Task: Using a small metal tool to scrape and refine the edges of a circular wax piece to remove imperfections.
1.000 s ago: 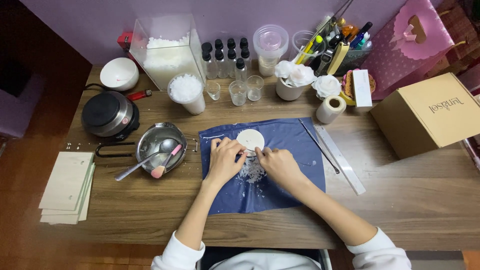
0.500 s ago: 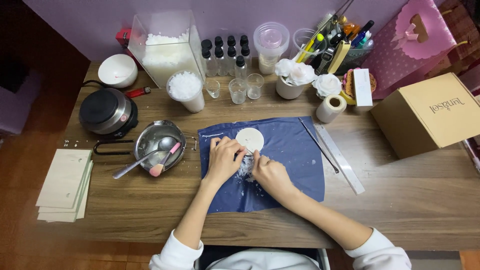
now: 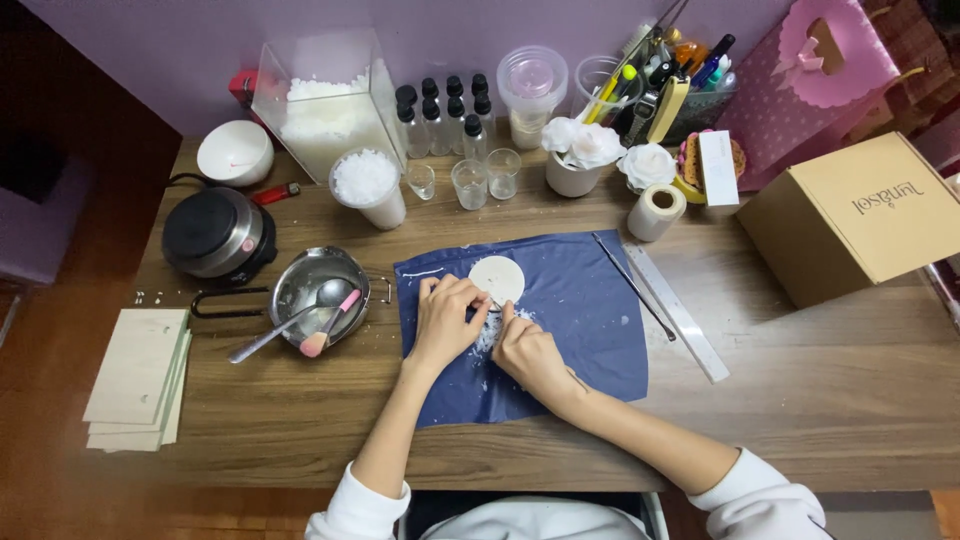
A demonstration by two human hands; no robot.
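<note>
Wooden desk, blue cloth spread. Left hand and right hand are curling together, fingertips pinching white crumbs; white wax disc is lying just beyond the fingertips.

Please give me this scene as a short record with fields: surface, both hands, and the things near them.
surface: wooden table with a blue cloth spread on it
left hand: on the cloth, fingers by the white wax disc
right hand: on the cloth, beside white wax crumbs; what it holds cannot be told
left of cloth: metal pan with a spoon and a pink spatula
right of cloth: metal ruler
</note>
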